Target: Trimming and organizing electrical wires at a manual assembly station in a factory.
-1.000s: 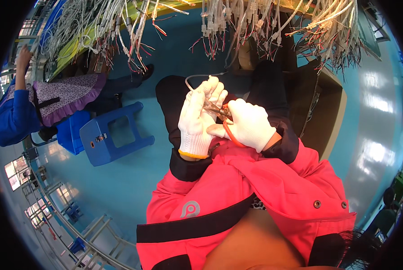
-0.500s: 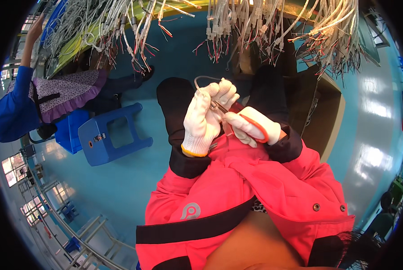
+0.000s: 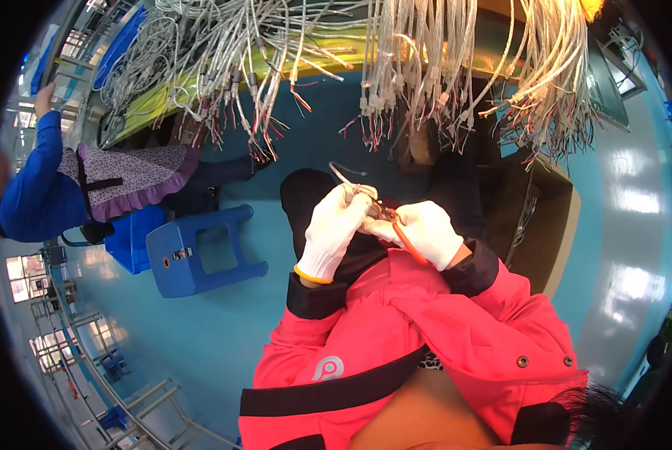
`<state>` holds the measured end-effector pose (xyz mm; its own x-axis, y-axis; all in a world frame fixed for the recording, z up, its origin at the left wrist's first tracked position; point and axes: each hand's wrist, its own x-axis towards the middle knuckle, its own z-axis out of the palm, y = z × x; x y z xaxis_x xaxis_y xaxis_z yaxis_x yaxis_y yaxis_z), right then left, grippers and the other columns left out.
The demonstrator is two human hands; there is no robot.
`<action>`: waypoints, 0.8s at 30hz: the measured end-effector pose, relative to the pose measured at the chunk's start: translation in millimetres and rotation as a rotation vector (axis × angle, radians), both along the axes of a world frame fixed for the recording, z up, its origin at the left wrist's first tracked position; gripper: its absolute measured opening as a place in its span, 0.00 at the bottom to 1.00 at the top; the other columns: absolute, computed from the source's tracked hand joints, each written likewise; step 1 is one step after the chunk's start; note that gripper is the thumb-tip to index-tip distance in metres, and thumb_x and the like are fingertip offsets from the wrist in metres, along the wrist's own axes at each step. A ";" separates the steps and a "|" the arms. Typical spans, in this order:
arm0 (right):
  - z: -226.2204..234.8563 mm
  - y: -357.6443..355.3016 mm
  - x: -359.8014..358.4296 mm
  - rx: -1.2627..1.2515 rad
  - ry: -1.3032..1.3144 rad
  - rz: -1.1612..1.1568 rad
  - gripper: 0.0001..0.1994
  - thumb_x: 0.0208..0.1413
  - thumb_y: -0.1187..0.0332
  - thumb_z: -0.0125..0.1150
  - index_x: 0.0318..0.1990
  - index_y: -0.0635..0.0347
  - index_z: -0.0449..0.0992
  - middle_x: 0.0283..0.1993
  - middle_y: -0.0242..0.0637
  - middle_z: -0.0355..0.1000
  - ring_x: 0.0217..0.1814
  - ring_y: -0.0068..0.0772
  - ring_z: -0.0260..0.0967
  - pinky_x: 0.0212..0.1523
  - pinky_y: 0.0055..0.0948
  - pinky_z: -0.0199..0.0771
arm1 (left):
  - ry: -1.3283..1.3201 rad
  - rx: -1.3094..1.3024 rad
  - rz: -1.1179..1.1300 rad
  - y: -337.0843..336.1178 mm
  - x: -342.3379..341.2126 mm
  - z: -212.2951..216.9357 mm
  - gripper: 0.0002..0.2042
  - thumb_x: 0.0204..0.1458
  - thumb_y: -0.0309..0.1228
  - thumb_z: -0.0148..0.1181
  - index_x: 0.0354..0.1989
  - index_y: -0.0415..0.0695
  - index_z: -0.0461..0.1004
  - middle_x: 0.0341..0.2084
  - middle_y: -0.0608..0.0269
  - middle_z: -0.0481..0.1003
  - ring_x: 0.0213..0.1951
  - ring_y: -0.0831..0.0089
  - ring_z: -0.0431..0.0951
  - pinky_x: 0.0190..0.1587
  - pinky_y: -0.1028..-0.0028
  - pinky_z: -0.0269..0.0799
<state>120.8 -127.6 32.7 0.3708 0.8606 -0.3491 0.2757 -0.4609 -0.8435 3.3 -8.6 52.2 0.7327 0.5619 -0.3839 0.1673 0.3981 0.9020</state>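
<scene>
Both my hands wear white knit gloves and meet over my lap. My left hand (image 3: pixel 332 231), with a yellow cuff edge, is closed on a thin grey cable (image 3: pixel 339 173), whose free end sticks up past the fingers. Against it, my right hand (image 3: pixel 429 232) grips a pair of scissors (image 3: pixel 408 241) by orange-red loop handles. The scissors' metal part lies at the left fingertips, where dark thin strands show. Fingers hide most of the blades and the exact spot where they touch the cable.
Bundles of clear-sheathed cables (image 3: pixel 418 67) with bare coloured wire ends hang over the yellow-edged bench (image 3: pixel 152 109) ahead. A cardboard box (image 3: pixel 557 217) stands at my right. To the left are a blue stool (image 3: pixel 178 259) and a person in blue sleeves (image 3: pixel 40 184).
My left hand has turned, its fingers now folded over the cable instead of showing the palm. The right hand has turned with the scissors. The whole view has shifted slightly.
</scene>
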 end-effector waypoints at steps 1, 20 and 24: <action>6.1 1.5 2.4 -0.057 0.210 -0.013 0.28 0.47 0.40 0.55 0.16 0.60 0.72 0.11 0.35 0.64 0.13 0.31 0.64 0.18 0.27 0.62 | 0.012 -0.007 -0.015 2.2 0.3 4.3 0.10 0.55 0.26 0.45 0.40 0.34 0.68 0.31 0.61 0.73 0.30 0.78 0.73 0.34 0.80 0.69; 27.8 17.9 15.2 0.077 0.044 0.137 0.18 0.49 0.57 0.63 0.20 0.64 0.71 0.17 0.36 0.69 0.20 0.19 0.67 0.23 0.20 0.67 | -0.345 0.066 0.220 9.6 2.9 -33.8 0.05 0.55 0.23 0.45 0.38 0.36 0.66 0.29 0.58 0.72 0.30 0.75 0.73 0.36 0.77 0.70; 25.6 -2.9 26.5 0.002 0.384 0.094 0.24 0.48 0.44 0.58 0.22 0.59 0.78 0.19 0.33 0.71 0.23 0.25 0.69 0.29 0.24 0.68 | -0.415 -0.151 0.179 -2.5 8.0 -39.2 0.06 0.52 0.28 0.53 0.34 0.39 0.68 0.33 0.56 0.73 0.35 0.69 0.73 0.42 0.69 0.69</action>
